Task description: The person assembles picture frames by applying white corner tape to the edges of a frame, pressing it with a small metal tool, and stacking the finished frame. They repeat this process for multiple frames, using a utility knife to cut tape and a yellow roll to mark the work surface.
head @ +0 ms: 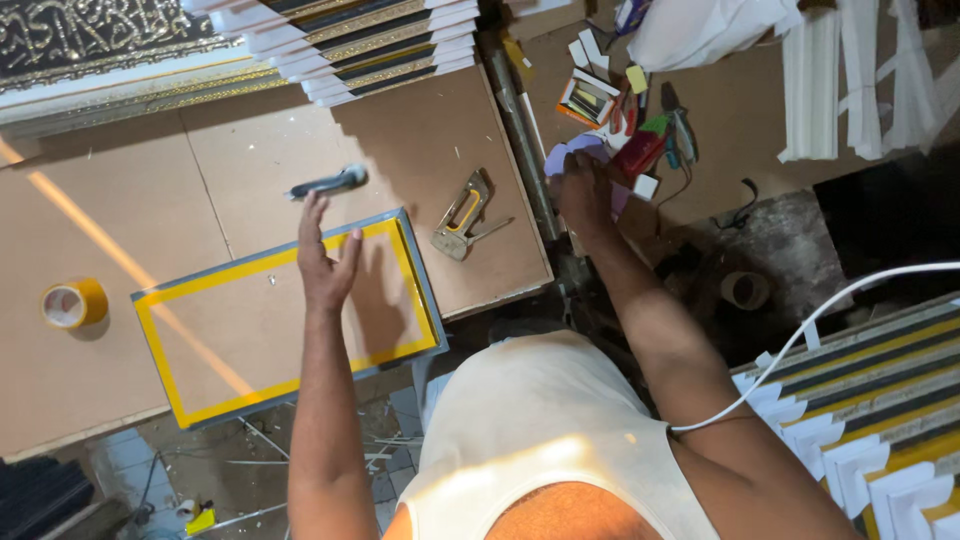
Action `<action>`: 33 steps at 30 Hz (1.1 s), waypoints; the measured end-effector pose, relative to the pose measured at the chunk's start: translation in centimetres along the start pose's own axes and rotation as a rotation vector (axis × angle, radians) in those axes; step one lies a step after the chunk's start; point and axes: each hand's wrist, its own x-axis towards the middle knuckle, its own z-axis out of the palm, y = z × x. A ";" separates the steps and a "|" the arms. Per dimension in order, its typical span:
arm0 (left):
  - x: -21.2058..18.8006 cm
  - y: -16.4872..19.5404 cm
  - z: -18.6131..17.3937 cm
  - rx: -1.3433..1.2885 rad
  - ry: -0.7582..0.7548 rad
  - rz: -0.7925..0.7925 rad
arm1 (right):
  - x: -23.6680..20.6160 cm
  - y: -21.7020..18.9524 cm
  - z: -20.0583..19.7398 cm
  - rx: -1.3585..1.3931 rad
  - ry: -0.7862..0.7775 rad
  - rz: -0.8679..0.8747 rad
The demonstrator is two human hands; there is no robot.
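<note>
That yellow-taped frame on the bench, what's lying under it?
The frame rests on a brown board worktop, its near corner jutting past the edge. The left hand hovers above. Its face-down front is hidden.

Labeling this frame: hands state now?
Left hand: open, empty, over the yellow-taped frame back.
Right hand: among clutter; grip cannot be told.

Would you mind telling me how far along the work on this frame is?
Done: yellow tape already runs around all four edges of the face-down frame. In hand: the left hand hovers open above the frame, near a knife, holding nothing; the right hand reaches into the clutter beside the board. Left: the staple gun and tape roll lie untouched.
</note>
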 end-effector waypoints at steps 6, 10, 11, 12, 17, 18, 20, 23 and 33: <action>-10.1 2.4 -2.6 0.520 -0.481 -0.050 | 1.5 -1.4 0.2 0.031 -0.056 0.121; -16.1 0.1 -5.5 0.980 -0.533 -0.252 | 0.4 -0.7 1.2 -0.049 0.036 -0.201; -16.6 -0.9 -6.1 1.066 -0.447 -0.215 | 0.2 -0.7 1.6 -0.030 0.050 -0.153; -16.8 -1.7 -6.5 1.156 -0.352 -0.171 | 0.2 -0.7 1.9 -0.011 0.072 -0.102; -15.3 -2.1 -8.6 1.146 -0.352 -0.063 | 0.9 -1.7 1.8 0.005 0.033 -0.031; -14.7 -1.2 -9.6 1.183 -0.399 -0.060 | 1.1 -1.9 1.5 0.025 0.029 -0.056; -12.6 1.0 -12.6 1.122 -0.505 -0.117 | 1.4 -2.0 1.0 0.024 0.016 -0.074; -9.9 5.5 -17.7 0.975 -0.477 -0.129 | 1.2 -2.8 0.0 -0.004 0.007 -0.092; -2.3 10.5 -19.8 0.658 -0.328 0.039 | 0.9 -3.5 0.2 0.130 0.022 -0.041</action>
